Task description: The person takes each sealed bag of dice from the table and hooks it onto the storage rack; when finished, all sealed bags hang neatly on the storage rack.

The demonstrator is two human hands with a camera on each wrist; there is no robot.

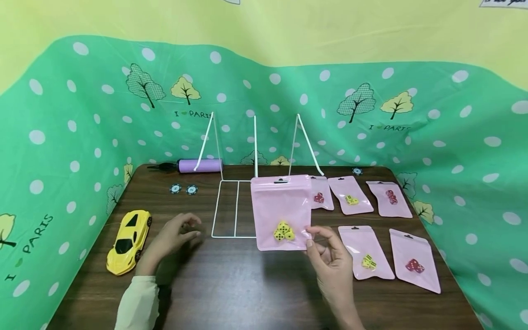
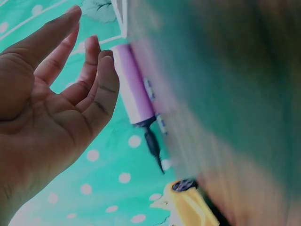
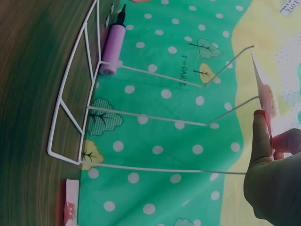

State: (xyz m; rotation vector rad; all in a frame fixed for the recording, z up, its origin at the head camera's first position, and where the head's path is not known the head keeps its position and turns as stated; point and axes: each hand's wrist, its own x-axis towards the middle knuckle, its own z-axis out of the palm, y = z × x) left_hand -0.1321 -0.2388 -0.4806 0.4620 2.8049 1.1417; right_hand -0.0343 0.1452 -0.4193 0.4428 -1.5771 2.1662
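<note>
My right hand (image 1: 332, 263) pinches the lower right edge of a pink zip pouch (image 1: 280, 197) between thumb and fingers. The pouch is held upright, with its hang hole at the top and yellow dice (image 1: 283, 231) showing through the front. Behind it stands a white wire display rack (image 1: 237, 208) with three slanting arms; the pouch hides part of its base. In the right wrist view the pouch (image 3: 264, 101) appears edge-on near the tips of the rack's arms. My left hand (image 1: 175, 238) hovers over the table with loosely bent fingers, holding nothing, beside a yellow toy car (image 1: 129, 243).
Several more pink pouches (image 1: 367, 247) with red or yellow dice lie on the right of the brown table (image 1: 231, 293). Two poker chips (image 1: 175, 188) sit at the back left near a purple hand pump (image 1: 200, 165); another chip (image 1: 357, 171) is at the back right. A green curtain (image 1: 264, 96) surrounds the table.
</note>
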